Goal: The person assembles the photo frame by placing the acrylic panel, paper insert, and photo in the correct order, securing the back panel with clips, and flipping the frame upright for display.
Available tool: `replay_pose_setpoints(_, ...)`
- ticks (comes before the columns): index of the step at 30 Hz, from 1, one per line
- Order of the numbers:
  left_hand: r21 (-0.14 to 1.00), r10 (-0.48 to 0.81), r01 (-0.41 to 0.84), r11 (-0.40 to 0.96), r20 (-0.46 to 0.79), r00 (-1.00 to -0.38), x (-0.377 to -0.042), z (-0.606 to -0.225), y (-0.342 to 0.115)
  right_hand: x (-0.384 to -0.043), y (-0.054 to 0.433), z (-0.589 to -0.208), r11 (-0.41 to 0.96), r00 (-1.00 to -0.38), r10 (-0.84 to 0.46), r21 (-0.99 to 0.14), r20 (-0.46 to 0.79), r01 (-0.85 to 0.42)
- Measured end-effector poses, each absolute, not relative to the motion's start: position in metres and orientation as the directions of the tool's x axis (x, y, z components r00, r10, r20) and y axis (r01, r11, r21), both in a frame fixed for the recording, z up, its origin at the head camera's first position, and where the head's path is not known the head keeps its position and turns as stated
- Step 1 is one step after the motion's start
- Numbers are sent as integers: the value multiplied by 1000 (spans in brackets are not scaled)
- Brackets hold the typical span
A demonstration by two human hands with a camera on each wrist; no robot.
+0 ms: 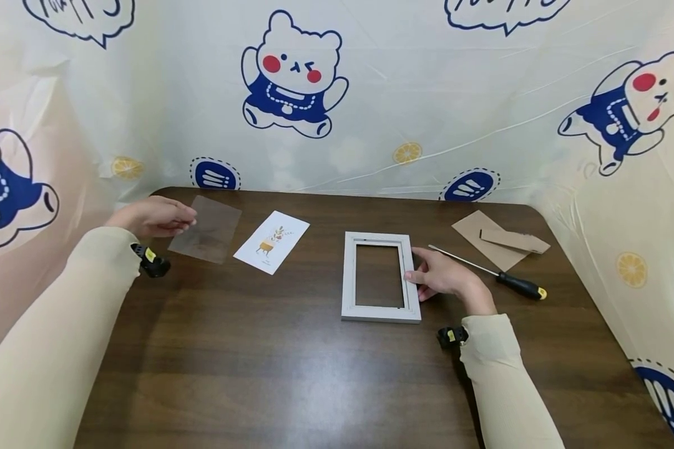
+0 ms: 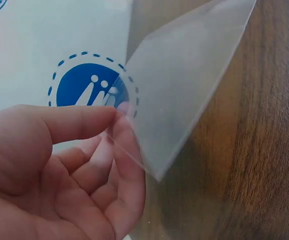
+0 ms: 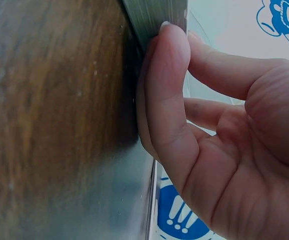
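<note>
At the back left, my left hand point(image 1: 154, 216) pinches the edge of a clear plastic sheet point(image 1: 216, 227) between thumb and fingers. The left wrist view shows this sheet point(image 2: 184, 85) tilted, with the tabletop and the backdrop visible through it. Right of it, a white card point(image 1: 283, 231) with a small printed plant drawing lies on the table. My right hand point(image 1: 446, 274) grips the right side of a white picture frame point(image 1: 349, 274), thumb on top and fingers along the outer edge. Inside the frame, bare tabletop shows through the opening.
A screwdriver point(image 1: 519, 285) with a black and yellow handle lies right of my right hand. Behind it are a brown backing board point(image 1: 472, 226) and a folded brown strip point(image 1: 511, 239) on top. Printed sheeting point(image 1: 371, 93) surrounds the brown wooden table point(image 1: 292, 386).
</note>
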State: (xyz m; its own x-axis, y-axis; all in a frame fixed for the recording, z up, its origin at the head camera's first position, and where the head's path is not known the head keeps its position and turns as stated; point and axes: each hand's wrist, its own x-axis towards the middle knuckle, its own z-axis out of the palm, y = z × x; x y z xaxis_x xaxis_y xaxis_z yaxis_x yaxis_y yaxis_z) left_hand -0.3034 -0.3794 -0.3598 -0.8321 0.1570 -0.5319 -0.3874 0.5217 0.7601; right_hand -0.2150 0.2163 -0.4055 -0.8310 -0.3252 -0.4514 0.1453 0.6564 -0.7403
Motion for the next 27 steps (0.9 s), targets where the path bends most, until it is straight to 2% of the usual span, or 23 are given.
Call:
replay_pose_setpoints(3, 795, 189, -438, 419, -548, -815, -304, -359, -382, -215, 217, -405, 654, -833, -325, -742, -449, 145)
replay_pose_setpoints(6, 806, 185, -452, 382, -546, -817, -304, -358, -383, -215, 218, -406, 644, -835, -326, -751, -442, 146)
replay_pose_setpoints(18, 879, 191, -414, 238, -460, -867, -295, -354, -363, -214, 220, -408, 619, -830, -365, -776, -422, 122)
replay_pose_setpoints(27, 910, 201, -320, 264, -376, -905, -289, -346, -326, -213, 221, -409, 608, -826, -375, -785, -420, 123)
